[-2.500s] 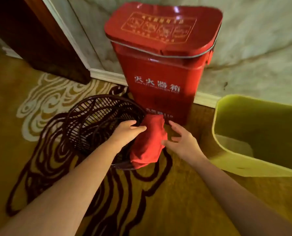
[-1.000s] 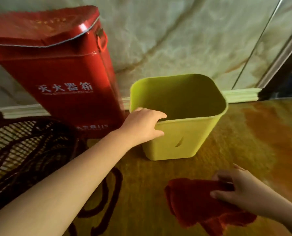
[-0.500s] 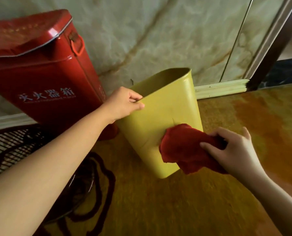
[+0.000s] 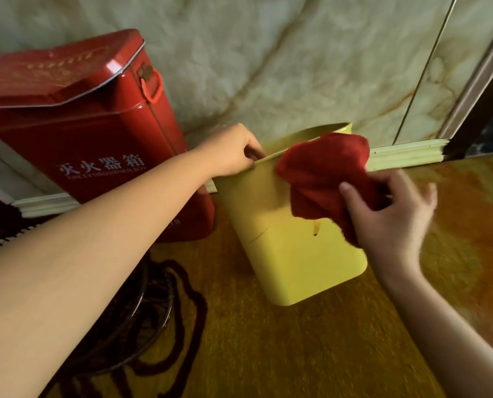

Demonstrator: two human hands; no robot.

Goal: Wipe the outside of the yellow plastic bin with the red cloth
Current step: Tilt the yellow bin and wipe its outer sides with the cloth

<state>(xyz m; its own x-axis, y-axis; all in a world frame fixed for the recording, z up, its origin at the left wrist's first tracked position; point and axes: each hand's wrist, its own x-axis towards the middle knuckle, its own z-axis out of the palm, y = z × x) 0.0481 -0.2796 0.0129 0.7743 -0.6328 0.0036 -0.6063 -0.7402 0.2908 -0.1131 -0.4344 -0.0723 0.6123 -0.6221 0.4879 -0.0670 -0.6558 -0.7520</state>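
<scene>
Left hand (image 4: pixel 234 152) grips rim of tilted yellow plastic bin (image 4: pixel 297 254), frame centre; right hand (image 4: pixel 389 214) presses bunched red cloth (image 4: pixel 323 173) on upper wall. Wiping under way; lower wall, other sides likely left.

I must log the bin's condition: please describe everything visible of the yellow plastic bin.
The yellow plastic bin is smooth, tapered, open-topped, with rounded corners. It is tilted on the patterned carpet, beside the red metal box. A thin crack and a small mark show on its front. The left hand grips its rim; the right hand presses the red cloth near the rim.

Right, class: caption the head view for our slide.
Left hand tilts the yellow bin by its rim; right hand presses the red cloth on its side.
</scene>
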